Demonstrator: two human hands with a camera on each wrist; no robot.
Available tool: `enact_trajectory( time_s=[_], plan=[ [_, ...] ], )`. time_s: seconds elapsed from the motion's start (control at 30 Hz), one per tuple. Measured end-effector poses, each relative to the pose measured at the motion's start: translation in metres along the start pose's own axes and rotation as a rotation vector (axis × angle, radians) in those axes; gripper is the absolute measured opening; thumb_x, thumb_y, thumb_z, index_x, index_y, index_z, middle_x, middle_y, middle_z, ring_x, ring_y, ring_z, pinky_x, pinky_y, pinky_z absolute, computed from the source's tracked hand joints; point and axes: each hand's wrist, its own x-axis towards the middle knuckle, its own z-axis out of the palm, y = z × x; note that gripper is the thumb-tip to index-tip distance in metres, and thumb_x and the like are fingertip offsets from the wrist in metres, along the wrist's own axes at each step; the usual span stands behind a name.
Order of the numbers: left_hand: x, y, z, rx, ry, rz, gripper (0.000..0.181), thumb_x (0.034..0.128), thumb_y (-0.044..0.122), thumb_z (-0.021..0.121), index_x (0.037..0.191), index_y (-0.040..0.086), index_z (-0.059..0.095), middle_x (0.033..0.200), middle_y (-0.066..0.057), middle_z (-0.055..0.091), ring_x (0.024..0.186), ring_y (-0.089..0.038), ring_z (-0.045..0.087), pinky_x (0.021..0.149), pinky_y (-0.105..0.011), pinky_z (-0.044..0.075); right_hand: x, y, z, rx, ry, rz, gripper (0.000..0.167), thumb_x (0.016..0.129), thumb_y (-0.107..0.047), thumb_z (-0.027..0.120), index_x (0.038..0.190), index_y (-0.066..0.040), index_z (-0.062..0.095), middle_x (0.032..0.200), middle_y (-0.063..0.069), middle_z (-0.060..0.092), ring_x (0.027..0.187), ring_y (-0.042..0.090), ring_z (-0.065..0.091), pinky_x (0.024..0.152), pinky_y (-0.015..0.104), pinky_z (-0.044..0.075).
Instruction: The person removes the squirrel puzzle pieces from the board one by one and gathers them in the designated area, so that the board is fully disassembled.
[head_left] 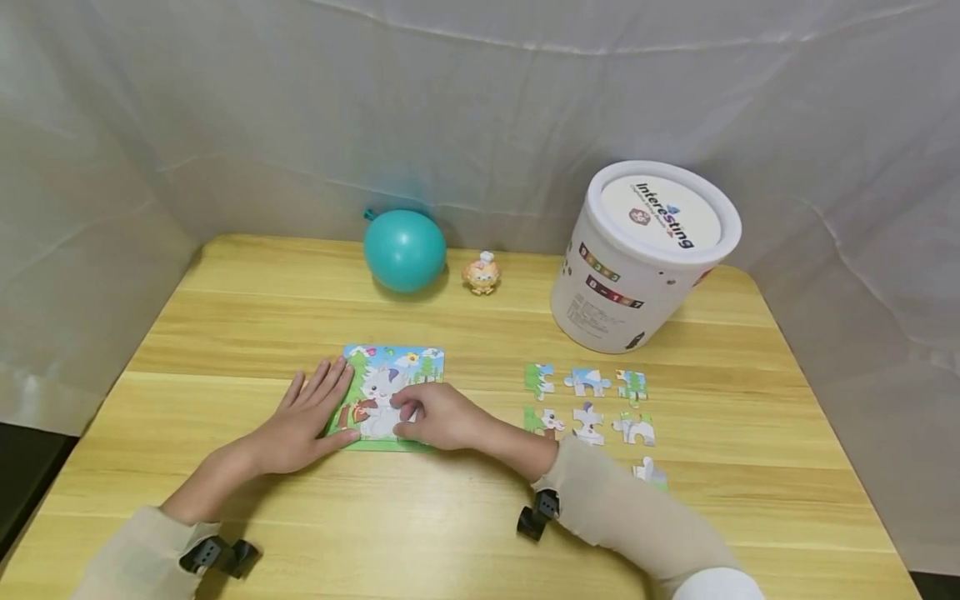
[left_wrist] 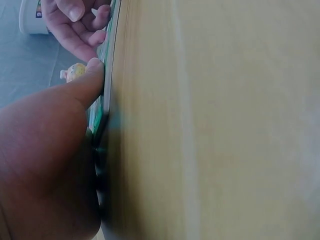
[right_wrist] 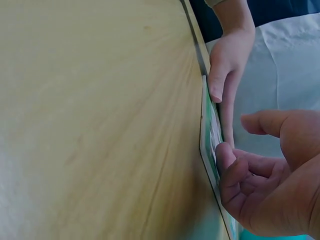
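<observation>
A jigsaw puzzle board (head_left: 385,433) with a grey cartoon animal picture lies on the table; its raised edge shows in the right wrist view. My left hand (head_left: 309,425) rests on the board's left side with fingers extended, the thumb (left_wrist: 92,82) on its near edge. Over the board's right part is my right hand (head_left: 442,417). Its fingers are bent towards the surface and its thumb (right_wrist: 262,123) stands apart from them. No piece shows between them. Several loose puzzle pieces (head_left: 587,382) lie in rows on the right, one (head_left: 649,472) partly behind my right sleeve.
Behind the board a teal balloon (head_left: 405,250) sits on the table, with a small chick-like figurine (head_left: 482,273) beside it. A large white lidded bucket (head_left: 637,258) stands at the back right. Grey cloth (head_left: 480,108) hangs around the wooden table (head_left: 450,533).
</observation>
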Motion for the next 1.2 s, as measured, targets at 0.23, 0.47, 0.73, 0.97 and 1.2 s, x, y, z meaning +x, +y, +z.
enact_trajectory(
  time_s=[0.23,0.47,0.73,0.97,1.2],
  plan=[
    [0.000,0.000,0.001,0.006,-0.005,-0.012,0.091,0.1034,0.045,0.057,0.162,-0.003,0.006,0.168,-0.024,-0.003,0.153,-0.045,-0.009,0.119,-0.059,-0.014,0.002,0.000,0.003,0.025,0.010,0.010,0.038,0.094,-0.012,0.074,0.129,-0.002,0.067,0.095,-0.004,0.064,0.067,0.005,0.053,0.066,0.020,0.046],
    [0.000,-0.001,0.002,0.000,0.002,-0.001,0.090,0.1035,0.043,0.057,0.161,-0.004,0.007,0.168,-0.025,-0.002,0.153,-0.046,-0.008,0.119,-0.060,-0.014,0.004,0.002,0.007,-0.009,0.057,-0.013,0.034,0.094,-0.007,0.072,0.127,-0.001,0.069,0.089,-0.004,0.065,0.066,0.004,0.050,0.066,0.019,0.044],
    [0.000,0.000,0.002,-0.008,0.004,-0.005,0.090,0.1034,0.043,0.058,0.161,-0.004,0.007,0.168,-0.024,-0.003,0.153,-0.045,-0.008,0.119,-0.060,-0.014,0.003,0.003,0.013,-0.148,0.098,-0.058,0.027,0.089,-0.008,0.078,0.116,-0.007,0.075,0.090,-0.006,0.065,0.075,0.003,0.053,0.073,0.018,0.046],
    [-0.001,0.000,0.002,-0.010,0.002,-0.007,0.090,0.1033,0.043,0.058,0.161,-0.004,0.007,0.168,-0.024,-0.003,0.153,-0.045,-0.008,0.119,-0.059,-0.015,0.002,0.002,0.014,-0.202,0.095,-0.070,0.029,0.087,-0.010,0.081,0.115,-0.009,0.073,0.091,-0.006,0.059,0.081,0.006,0.051,0.072,0.018,0.045],
    [-0.001,0.000,0.001,-0.013,0.003,-0.009,0.090,0.1031,0.043,0.058,0.161,-0.004,0.008,0.168,-0.024,-0.003,0.154,-0.045,-0.008,0.119,-0.059,-0.014,0.003,-0.003,0.015,-0.245,0.092,-0.027,0.033,0.087,-0.014,0.081,0.117,-0.009,0.068,0.093,-0.005,0.056,0.080,0.008,0.050,0.069,0.019,0.043]
  ],
)
